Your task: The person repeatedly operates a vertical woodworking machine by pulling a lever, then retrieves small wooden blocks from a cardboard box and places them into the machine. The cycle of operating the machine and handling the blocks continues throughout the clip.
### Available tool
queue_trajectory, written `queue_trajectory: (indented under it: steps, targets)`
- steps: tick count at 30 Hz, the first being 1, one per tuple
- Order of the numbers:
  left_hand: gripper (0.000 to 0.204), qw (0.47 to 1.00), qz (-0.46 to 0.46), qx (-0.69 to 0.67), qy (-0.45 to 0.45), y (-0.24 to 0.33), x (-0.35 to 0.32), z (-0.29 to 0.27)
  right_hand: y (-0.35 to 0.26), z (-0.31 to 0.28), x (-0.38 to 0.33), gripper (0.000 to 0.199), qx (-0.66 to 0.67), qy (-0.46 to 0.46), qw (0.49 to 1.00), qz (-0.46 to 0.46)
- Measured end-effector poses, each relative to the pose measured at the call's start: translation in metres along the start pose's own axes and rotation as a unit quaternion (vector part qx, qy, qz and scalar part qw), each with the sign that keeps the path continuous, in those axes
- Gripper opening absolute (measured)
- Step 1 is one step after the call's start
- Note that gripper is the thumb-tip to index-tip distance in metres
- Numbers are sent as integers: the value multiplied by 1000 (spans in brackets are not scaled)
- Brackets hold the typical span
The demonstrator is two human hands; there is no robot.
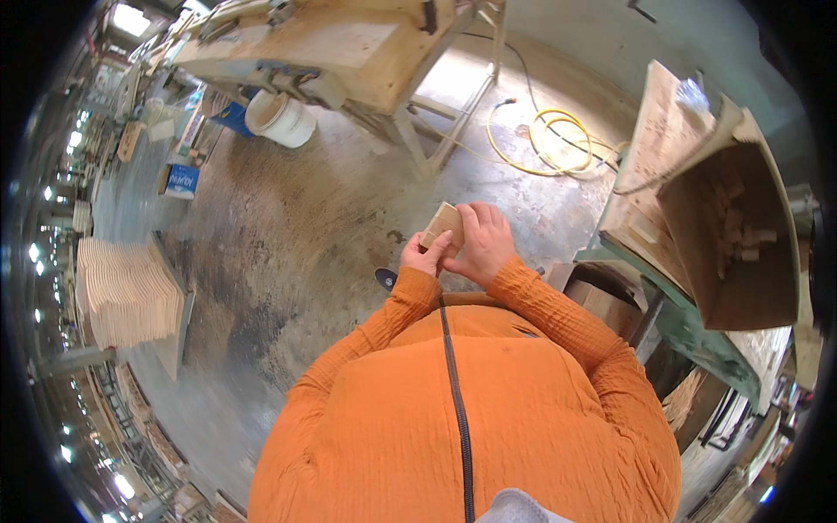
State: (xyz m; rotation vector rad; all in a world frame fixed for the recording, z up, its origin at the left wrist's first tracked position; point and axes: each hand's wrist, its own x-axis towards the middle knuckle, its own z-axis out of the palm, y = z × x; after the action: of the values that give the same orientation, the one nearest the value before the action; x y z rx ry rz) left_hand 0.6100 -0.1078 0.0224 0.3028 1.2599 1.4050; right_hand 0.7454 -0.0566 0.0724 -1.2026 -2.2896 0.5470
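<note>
In front of my body, a small light-brown wooden block is held between both hands. The fingers and thumb of my left hand grip its lower left side. My right hand wraps round its right side, covering part of it. A dark round disc shows just left of my left wrist, partly hidden by the sleeve.
A wooden workbench stands ahead, a white bucket beside it. Yellow hose lies coiled on the floor. At right, a cardboard box holds several wooden blocks. Stacked curved wooden pieces stand at left.
</note>
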Motion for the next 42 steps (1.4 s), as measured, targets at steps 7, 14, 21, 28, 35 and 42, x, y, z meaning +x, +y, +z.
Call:
queue_trajectory:
  steps: [7, 14, 21, 28, 35, 42]
  targets:
    - [39, 998, 30, 16, 62, 44, 23, -85, -68, 69, 65, 81, 3, -39, 997, -74]
    - [41, 987, 82, 21, 133, 108, 46, -194, -151, 160, 141, 83, 45, -121, 978, -165]
    - [48, 937, 254, 206, 120, 195, 42, -258, -208, 233, 197, 86, 259, -66, 943, -196]
    - [52, 891, 343, 277, 109, 233, 39, -295, -252, 253, 215, 89, 245, -14, 944, -219]
    - [53, 955, 262, 136, 15, 243, 50, -315, -254, 253, 234, 89, 238, -41, 931, -273]
    - [72, 978, 55, -184, -87, 260, 83, -336, -279, 241, 249, 86, 179, -218, 857, -430]
